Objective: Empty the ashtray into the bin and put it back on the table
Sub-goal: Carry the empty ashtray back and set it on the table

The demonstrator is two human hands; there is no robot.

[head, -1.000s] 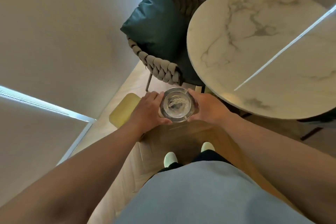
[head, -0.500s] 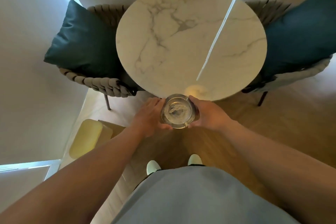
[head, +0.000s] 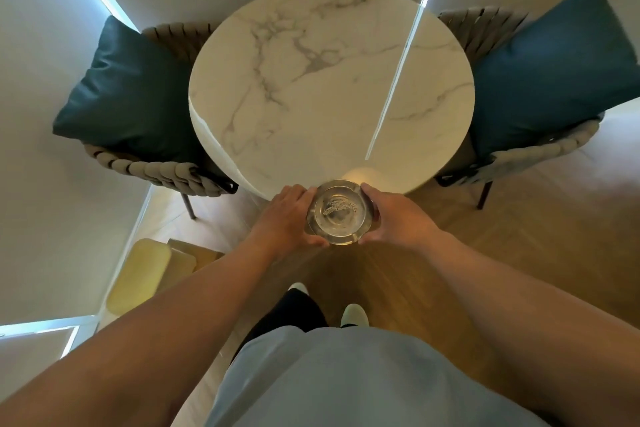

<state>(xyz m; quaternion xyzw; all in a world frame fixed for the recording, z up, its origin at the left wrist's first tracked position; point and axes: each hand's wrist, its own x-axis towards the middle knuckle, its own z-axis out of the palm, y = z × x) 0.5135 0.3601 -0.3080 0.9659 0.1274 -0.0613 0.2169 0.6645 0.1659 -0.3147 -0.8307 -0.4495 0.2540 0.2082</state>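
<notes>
The round glass ashtray [head: 339,215] sits level, mouth up, at the tabletop's [head: 329,80] near edge, left hand [head: 285,220] and right hand [head: 398,218] clasping its sides, arms outstretched.

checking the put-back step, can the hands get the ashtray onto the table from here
Probably yes. Both the left hand and right hand hold the ashtray right at the near edge of the table, and the tabletop ahead looks bare, with nothing in the way.

Both hands — left hand [head: 286,216], right hand [head: 398,215] — hold ashtray [head: 340,212] at table [head: 329,87] edge.
</notes>
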